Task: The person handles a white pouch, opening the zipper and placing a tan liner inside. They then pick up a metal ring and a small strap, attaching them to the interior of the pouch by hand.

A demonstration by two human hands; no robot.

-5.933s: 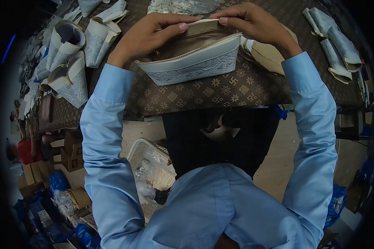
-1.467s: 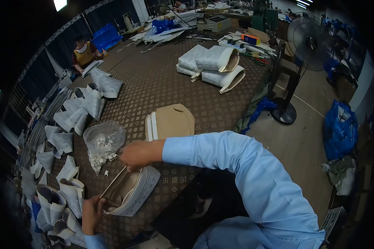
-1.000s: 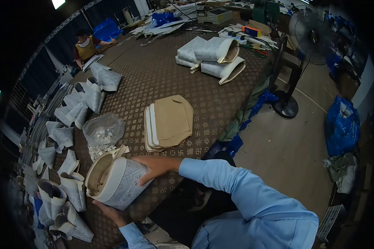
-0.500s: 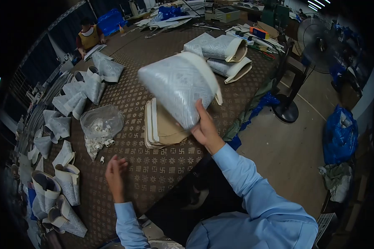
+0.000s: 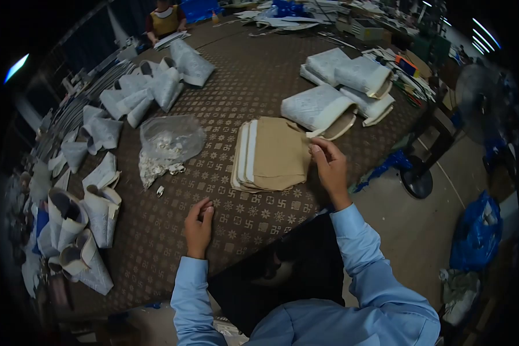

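Two hands over the patterned table (image 5: 254, 75). Right hand (image 5: 330, 168) sits at the right edge of the tan stack (image 5: 271, 154), fingertips pinched on the top piece's edge. Left hand (image 5: 199, 224) rests on the cloth nearer me, fingers loosely curled, holding nothing I can see. Stack lies mid-table, between a clear bag (image 5: 168, 143) of small parts on its left and grey pouches (image 5: 341, 89) just beyond it. More pouches (image 5: 89, 213) line the left edge.
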